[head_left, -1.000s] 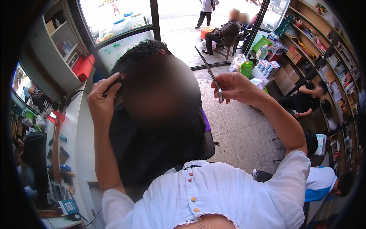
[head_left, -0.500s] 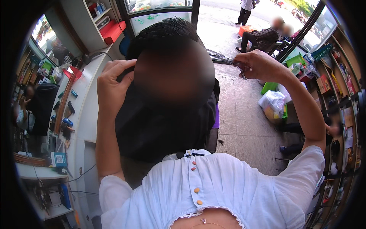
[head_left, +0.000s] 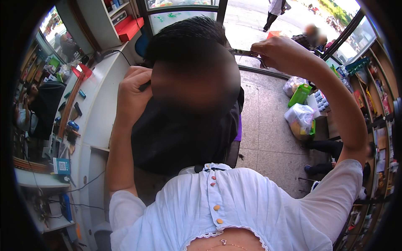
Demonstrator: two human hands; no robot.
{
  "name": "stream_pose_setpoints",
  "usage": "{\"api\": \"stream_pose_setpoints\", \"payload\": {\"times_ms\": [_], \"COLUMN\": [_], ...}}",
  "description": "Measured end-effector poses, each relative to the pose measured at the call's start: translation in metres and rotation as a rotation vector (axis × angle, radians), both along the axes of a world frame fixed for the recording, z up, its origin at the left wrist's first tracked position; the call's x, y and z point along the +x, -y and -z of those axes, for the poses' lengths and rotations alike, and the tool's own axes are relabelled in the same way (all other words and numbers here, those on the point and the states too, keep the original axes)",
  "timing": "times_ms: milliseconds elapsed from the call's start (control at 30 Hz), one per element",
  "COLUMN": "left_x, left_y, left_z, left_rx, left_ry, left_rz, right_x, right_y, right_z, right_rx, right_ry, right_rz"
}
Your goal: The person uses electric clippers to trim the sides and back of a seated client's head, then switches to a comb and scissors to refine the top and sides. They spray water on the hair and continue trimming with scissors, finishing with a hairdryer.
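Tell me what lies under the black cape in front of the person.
The black cape drapes a seated person; only their dark hair shows above it. Their body and the chair are covered. The left hand rests at the cape's upper edge.

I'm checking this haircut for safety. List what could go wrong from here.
1. The scissors in the right hand lie close against the seated person's head; a sudden head turn could nick skin.
2. The left hand rests at the hair's other side, so its fingers could stray near the blades.

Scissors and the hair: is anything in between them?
Nothing visible. The right hand holds the scissors level, blades right at the dark hair. The left hand rests on the head's other side, clear of the blades.
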State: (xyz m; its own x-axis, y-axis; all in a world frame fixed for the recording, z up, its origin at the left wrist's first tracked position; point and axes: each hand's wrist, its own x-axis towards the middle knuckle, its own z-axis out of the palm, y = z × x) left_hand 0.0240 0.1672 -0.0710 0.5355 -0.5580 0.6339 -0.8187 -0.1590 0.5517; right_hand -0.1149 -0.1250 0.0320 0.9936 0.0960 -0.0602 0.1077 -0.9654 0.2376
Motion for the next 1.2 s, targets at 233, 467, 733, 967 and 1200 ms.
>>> {"api": "stream_pose_setpoints", "payload": {"times_ms": [233, 467, 733, 967, 1200], "left_x": [0.008, 0.015, 0.018, 0.039, 0.028], "left_y": [0.0, -0.003, 0.0, -0.012, 0.0], "left_z": [-0.009, 0.015, 0.018, 0.04, 0.048], "left_rx": [-0.077, -0.083, -0.184, -0.27, -0.22], "left_ry": [-0.001, -0.015, -0.052, -0.213, -0.084], "left_rz": [-0.1, 0.022, 0.145, -0.034, 0.218], "right_x": [-0.009, 0.0, 0.006, -0.013, 0.002], "right_y": [-0.006, -0.024, -0.033, -0.047, -0.071], "right_z": [0.002, -0.018, -0.013, -0.03, -0.023], "right_rx": [-0.064, -0.081, -0.283, -0.293, -0.391], "right_ry": [-0.026, -0.055, -0.024, -0.052, -0.103], "right_rz": [-0.077, 0.121, 0.055, 0.097, 0.164]}}
